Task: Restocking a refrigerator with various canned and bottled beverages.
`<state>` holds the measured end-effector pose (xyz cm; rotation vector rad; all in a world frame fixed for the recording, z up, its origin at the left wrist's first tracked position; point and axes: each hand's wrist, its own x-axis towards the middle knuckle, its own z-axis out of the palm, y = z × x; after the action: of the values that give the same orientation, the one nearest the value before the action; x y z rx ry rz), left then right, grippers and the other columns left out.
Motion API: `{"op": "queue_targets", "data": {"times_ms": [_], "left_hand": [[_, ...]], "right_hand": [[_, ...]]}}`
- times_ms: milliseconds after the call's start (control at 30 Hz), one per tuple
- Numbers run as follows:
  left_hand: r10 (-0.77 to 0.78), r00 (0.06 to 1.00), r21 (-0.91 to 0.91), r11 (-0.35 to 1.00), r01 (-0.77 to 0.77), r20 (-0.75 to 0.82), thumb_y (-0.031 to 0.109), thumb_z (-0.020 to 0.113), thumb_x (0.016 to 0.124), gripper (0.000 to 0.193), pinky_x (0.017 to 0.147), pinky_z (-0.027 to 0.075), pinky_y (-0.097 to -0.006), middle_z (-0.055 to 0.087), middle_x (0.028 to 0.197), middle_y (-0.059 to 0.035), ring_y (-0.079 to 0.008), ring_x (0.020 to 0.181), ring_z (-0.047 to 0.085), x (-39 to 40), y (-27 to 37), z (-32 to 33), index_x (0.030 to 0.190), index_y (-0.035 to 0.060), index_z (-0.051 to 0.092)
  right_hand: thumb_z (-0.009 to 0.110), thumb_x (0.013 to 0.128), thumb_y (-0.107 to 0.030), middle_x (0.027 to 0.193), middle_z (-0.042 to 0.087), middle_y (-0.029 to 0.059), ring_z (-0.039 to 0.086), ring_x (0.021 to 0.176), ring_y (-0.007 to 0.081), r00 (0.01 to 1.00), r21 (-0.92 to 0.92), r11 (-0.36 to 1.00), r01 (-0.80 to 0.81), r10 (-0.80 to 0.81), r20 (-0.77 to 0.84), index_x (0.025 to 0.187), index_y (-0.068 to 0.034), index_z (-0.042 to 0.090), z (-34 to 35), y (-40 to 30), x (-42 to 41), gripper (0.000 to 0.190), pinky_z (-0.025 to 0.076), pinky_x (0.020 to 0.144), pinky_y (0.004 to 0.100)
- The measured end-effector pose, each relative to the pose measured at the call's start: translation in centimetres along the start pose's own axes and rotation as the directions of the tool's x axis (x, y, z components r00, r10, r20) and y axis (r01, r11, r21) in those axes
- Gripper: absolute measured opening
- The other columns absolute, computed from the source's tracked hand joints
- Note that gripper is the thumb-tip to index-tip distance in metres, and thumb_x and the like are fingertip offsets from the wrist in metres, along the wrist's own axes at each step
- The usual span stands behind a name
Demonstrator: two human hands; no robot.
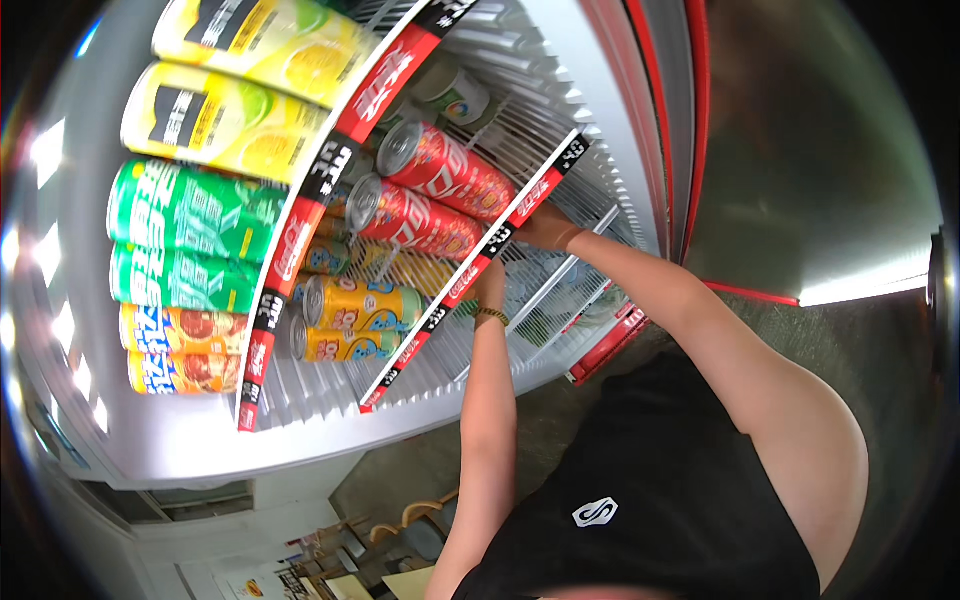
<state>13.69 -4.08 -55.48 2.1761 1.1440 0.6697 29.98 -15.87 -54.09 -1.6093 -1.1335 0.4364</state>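
My left hand [489, 281], with a beaded bracelet at the wrist, reaches in under a shelf label strip [450, 291] of an upright drinks cooler. My right hand [546, 227] reaches past the same strip, farther to the right. The strip and shelf hide the fingers of both hands, so whether they hold anything does not show. Two red Coca-Cola cans, one [450, 169] beside the other [416, 217], stand on the wire shelf just above my hands. Orange drink cans [364, 304] stand on that shelf to the left.
On the shelf above stand yellow lemon drink cans [225, 124], green cans [199, 214] and orange-and-white cans [187, 328]. Lower wire shelves [559, 289] hang behind my forearms. The red-edged cooler door [697, 135] is swung out at the right. Chairs [424, 532] stand at the bottom left.
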Motion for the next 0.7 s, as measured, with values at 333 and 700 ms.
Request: {"op": "queue_targets", "data": {"times_ms": [333, 700], "left_hand": [[0.172, 0.954, 0.255, 0.938, -0.235, 0.246, 0.023, 0.062, 0.099, 0.036, 0.096, 0.050, -0.0482, 0.068, 0.121, -0.0247, -0.0392, 0.114, 0.064, 3.1, -6.0, -1.1, 0.126, -0.0009, 0.064], [0.002, 0.974, -0.827, 0.528, 0.193, 0.228, 0.026, 0.058, 0.107, 0.050, 0.114, 0.043, -0.0463, 0.054, 0.148, -0.0169, -0.0297, 0.138, 0.051, -6.0, -0.1, -2.3, 0.147, -0.0007, 0.046]], "right_hand": [[0.084, 0.081, -0.040, 0.126, 0.067, 0.0207, 0.064, 0.117, 0.0388, 0.948, -0.114, 0.987, -0.115, 0.143, 0.286, 0.141, -0.008, 0.051, -3.7, -5.5, -4.8, 0.076, 0.052, 0.100, 0.0452], [0.077, 0.087, -0.045, 0.121, 0.071, 0.0182, 0.068, 0.110, 0.0392, 0.959, -0.211, 0.966, -0.147, 0.192, 0.208, 0.139, -0.009, 0.051, -0.9, -2.5, -3.2, 0.069, 0.054, 0.094, 0.0481]]}}
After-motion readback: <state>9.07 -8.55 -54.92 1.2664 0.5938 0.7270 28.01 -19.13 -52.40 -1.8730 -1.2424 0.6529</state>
